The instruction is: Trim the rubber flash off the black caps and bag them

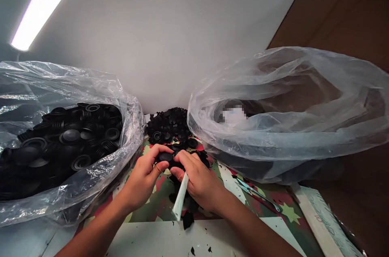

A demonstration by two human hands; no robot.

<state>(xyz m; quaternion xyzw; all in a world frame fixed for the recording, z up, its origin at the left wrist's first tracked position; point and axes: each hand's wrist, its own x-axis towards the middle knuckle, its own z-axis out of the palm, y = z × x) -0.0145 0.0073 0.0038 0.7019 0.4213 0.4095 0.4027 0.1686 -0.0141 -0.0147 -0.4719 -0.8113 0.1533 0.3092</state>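
Note:
My left hand point(145, 174) is closed on a black round rubber cap point(165, 157), pinched between thumb and fingers. Close beside it, my right hand point(199, 182) is also closed, with a flat whitish handle point(181, 198) sticking out below its thumb. The far end of that tool is hidden in my fingers, so its kind does not show. The right fingertips are at the cap's right edge; I cannot tell if they touch it. Beyond both hands lies a heap of black rubber pieces and scraps point(168, 123).
A clear plastic bag point(130, 127) at the left is full of black ribbed rubber caps point(71, 137). Another clear bag point(273, 143) stands open at the right. Metal scissors or tweezers point(258, 194) lie on the patterned table cover point(152, 208), near a long pale board point(322, 220).

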